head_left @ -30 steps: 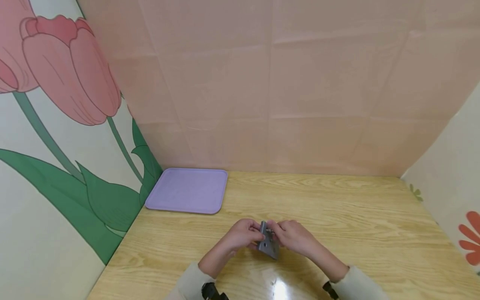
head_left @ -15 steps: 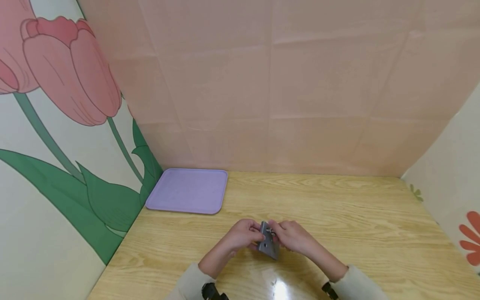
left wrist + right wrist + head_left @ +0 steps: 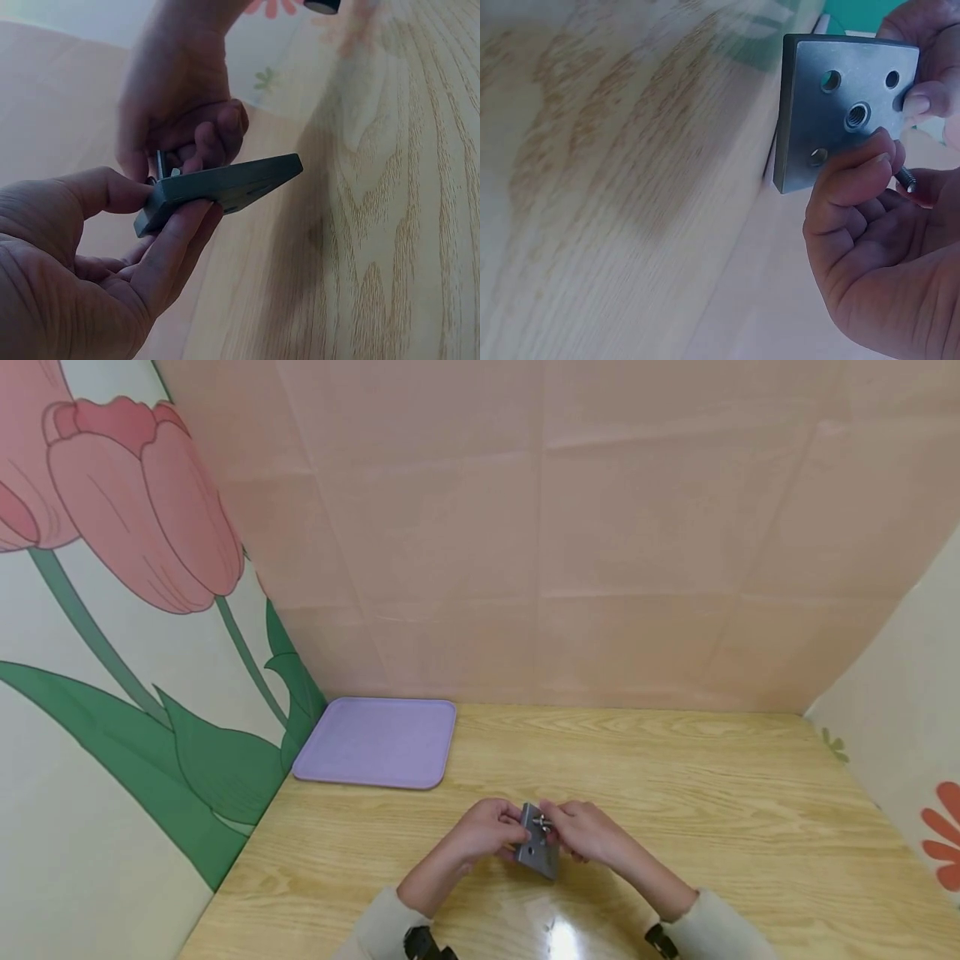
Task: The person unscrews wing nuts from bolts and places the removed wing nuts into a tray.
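Observation:
A square grey metal plate (image 3: pixel 538 862) is held raised over the table, tilted, between both hands. My left hand (image 3: pixel 486 828) pinches one edge, thumb on one face and fingers on the other, as the left wrist view shows. At a corner of the plate, my right hand (image 3: pixel 592 835) has its fingers curled round a small bolt (image 3: pixel 906 180), whose threaded tip sticks out past them. Shiny metal (image 3: pixel 542 823) of this small hardware shows by the right fingertips. Round holes and a threaded centre hole mark the plate's face; where bolt meets plate is hidden by fingers.
A purple tray (image 3: pixel 375 742) lies at the back left of the wood-grain table (image 3: pixel 675 777). Behind stands a pinkish-brown sheet (image 3: pixel 540 568). Walls with printed flowers close in the left and right sides.
The right fingers have shifted slightly on the small hardware, and more of its shiny metal shows now. The left hand and the plate have stayed almost still.

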{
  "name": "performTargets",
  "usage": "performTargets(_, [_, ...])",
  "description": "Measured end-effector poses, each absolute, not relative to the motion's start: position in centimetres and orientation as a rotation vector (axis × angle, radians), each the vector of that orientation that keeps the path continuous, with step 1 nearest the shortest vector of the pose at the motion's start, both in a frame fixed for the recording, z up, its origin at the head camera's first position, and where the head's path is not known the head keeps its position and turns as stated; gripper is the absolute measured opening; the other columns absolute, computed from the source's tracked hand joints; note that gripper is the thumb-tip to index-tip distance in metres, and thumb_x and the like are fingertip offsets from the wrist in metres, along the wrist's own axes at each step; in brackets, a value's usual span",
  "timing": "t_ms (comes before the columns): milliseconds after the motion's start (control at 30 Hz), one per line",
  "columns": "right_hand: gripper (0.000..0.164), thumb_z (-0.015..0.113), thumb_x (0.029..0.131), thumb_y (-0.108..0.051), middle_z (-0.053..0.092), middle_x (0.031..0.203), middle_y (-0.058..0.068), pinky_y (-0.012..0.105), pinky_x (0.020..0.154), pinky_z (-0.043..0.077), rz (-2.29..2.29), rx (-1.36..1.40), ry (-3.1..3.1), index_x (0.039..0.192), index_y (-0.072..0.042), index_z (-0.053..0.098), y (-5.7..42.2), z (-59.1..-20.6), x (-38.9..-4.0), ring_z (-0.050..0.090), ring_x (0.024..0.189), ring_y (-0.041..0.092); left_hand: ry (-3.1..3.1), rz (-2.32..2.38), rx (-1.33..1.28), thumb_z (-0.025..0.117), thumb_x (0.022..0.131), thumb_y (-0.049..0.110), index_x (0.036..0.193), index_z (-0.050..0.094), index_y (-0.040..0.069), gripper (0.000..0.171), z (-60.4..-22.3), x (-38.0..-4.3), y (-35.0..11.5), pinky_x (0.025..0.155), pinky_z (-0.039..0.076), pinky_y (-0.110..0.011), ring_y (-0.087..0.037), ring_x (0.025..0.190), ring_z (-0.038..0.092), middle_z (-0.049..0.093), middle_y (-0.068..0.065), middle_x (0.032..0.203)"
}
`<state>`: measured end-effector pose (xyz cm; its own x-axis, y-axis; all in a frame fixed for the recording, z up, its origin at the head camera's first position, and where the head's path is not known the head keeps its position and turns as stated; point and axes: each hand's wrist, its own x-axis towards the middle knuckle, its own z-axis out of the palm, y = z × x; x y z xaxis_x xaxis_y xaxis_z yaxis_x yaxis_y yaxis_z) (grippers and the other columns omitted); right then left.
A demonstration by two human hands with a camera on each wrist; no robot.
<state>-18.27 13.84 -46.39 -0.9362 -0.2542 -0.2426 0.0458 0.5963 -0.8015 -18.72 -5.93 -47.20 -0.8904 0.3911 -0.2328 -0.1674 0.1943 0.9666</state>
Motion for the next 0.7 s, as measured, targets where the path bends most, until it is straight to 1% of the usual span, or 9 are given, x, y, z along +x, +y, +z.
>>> performTargets(233, [0.055,0.041,0.106,-0.047,0.05,0.054,0.002,0.025,0.047,0.039,-1.253,-0.189,2.465,0.077,-0.005,0.062,13.81,-46.43,-18.36,0.044,0.046,0.014,2.053,1.729,0.198,0.069,0.086,-0.002,0.106,0.065,-0.007,0.021,-47.14,-18.62,-5.93,0.067,0.063,-0.037,-0.02,0.081,0.07,0.072,-0.01,0.089])
performTargets(400, [0.049,0.044,0.105,-0.045,0.05,0.058,0.001,0.025,0.048,0.036,-1.238,-0.185,2.458,0.08,-0.007,0.061,13.84,-46.52,-18.41,0.045,0.049,0.014,2.051,1.733,0.191,0.069,0.086,-0.001,0.106,0.065,-0.006,0.021,-47.21,-18.58,-5.98,0.068,0.063,-0.038,-0.022,0.083,0.071,0.072,-0.011,0.091])
performTargets(533, [0.041,0.048,0.105,-0.044,0.054,0.066,0.001,0.026,0.049,0.037,-1.168,-0.323,2.554,0.085,-0.01,0.063,14.13,-46.71,-18.57,0.049,0.056,0.015,2.05,1.732,0.189,0.069,0.087,-0.001,0.107,0.065,-0.006,0.021,-47.24,-18.6,-6.06,0.069,0.063,-0.039,-0.023,0.085,0.072,0.072,-0.011,0.092])
performTargets(633, [0.037,0.053,0.103,-0.044,0.054,0.069,-0.001,0.025,0.051,0.037,-1.12,-0.454,2.636,0.086,-0.012,0.062,14.41,-46.82,-18.68,0.048,0.06,0.013,2.048,1.736,0.192,0.068,0.087,-0.001,0.107,0.065,-0.006,0.021,-47.24,-18.63,-6.12,0.069,0.063,-0.039,-0.023,0.085,0.072,0.072,-0.011,0.091])
performTargets(700, [0.034,0.057,0.102,-0.042,0.051,0.068,-0.003,0.023,0.05,0.035,-1.097,-0.53,2.679,0.085,-0.013,0.06,14.57,-46.82,-18.7,0.045,0.06,0.011,2.051,1.737,0.195,0.068,0.087,0.0,0.107,0.065,-0.006,0.021,-47.25,-18.64,-6.15,0.069,0.063,-0.038,-0.022,0.084,0.071,0.072,-0.011,0.091])
